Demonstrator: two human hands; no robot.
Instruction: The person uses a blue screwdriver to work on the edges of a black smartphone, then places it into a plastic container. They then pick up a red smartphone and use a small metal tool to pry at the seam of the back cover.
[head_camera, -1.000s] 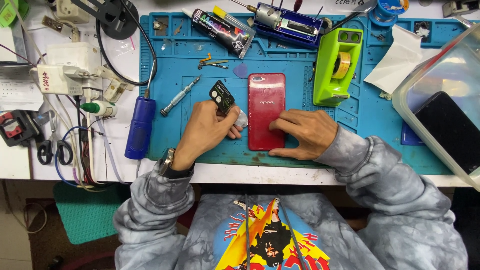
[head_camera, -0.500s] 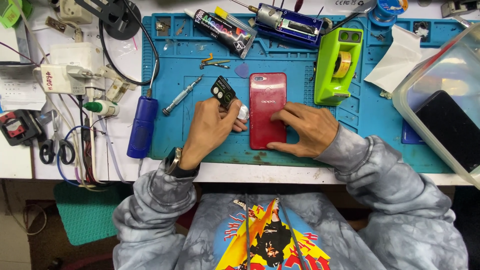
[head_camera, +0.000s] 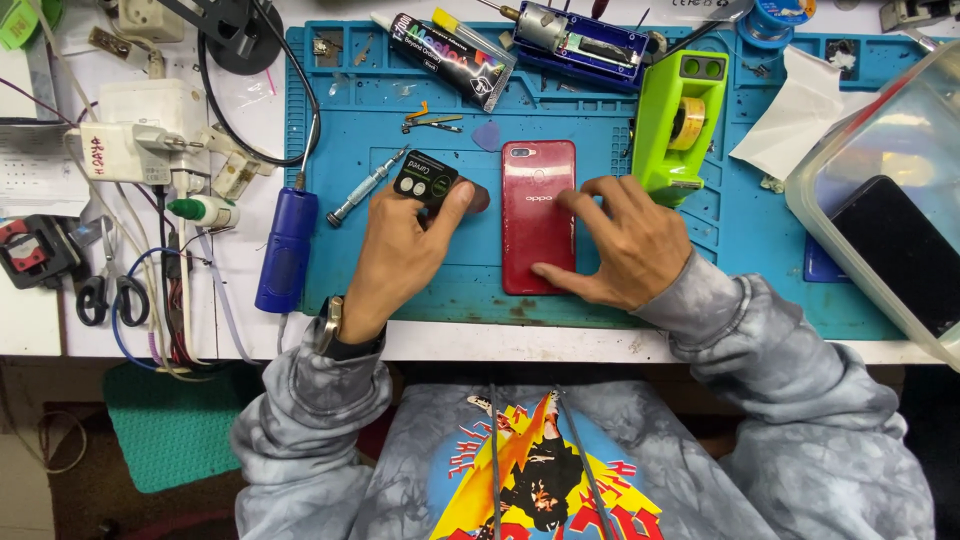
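Observation:
A red phone lies back side up on the blue work mat. My right hand rests on the phone's right edge, its fingers spread and pressing the back cover. My left hand is just left of the phone and holds a small black card pinched between thumb and fingers. A dark round pick lies by the thumb tip, next to the phone's left edge.
A green tape dispenser, a glue tube, tweezers, a metal screwdriver and a blue cylinder tool lie around the mat. A clear plastic box with a black phone stands right. Chargers, cables and scissors crowd the left.
My left hand has drawn a little away from the phone's left edge with the black card. My right hand's fingers have slid higher up the phone's back.

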